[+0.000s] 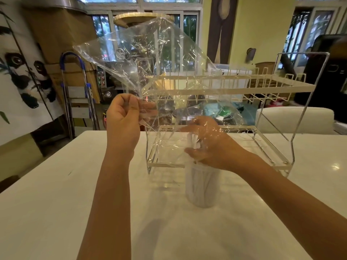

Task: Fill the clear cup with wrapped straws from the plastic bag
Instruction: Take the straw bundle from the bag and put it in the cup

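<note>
Right hand (208, 145) grips straws (193, 143) above unlabelled cup (201, 186).

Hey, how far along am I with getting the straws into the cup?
Mostly done: the cup on the table looks full of straws. In hand: your right hand grips the straw tops through the bag, while your left hand lifts it. Left: pulling the seemingly empty bag clear.

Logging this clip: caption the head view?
Left hand lifts clear plastic bag; right hand steadies white wrapped straws in clear cup.
</note>
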